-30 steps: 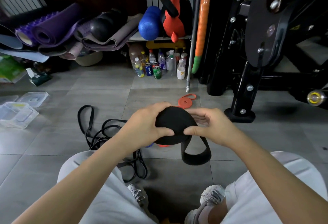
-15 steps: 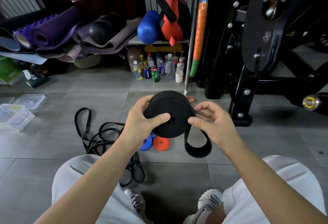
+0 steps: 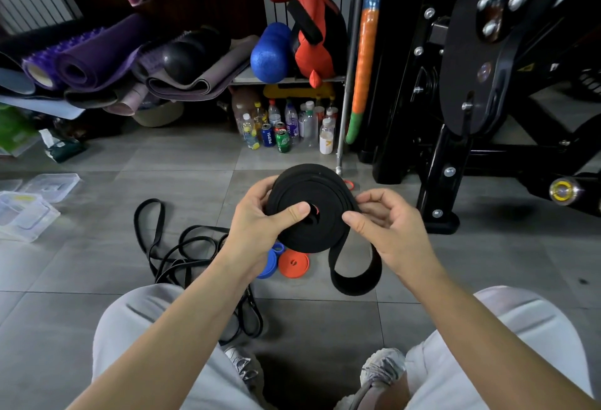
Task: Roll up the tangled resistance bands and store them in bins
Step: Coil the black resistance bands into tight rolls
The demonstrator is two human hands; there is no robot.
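Item: black resistance band (image 3: 309,211), centre of frame, being held above the floor as a nearly complete coil, its tail loop (image 3: 354,278) hanging lower right. The left hand (image 3: 257,224) is gripping the coil, thumb pressing the face beside the core, fingers curled behind. The right hand (image 3: 390,230) is pinching the outermost wrap at the coil's right edge. Step judged: winding in the tail, which is calling for steady tension, aligned edges and a firm thumb. Room: clear bins (image 3: 26,214) are sitting at the left edge, well apart; the machine base (image 3: 439,214) is standing near the right hand; tangled bands (image 3: 182,247), a blue roll (image 3: 270,265) and an orange roll (image 3: 294,265) are lying beneath.
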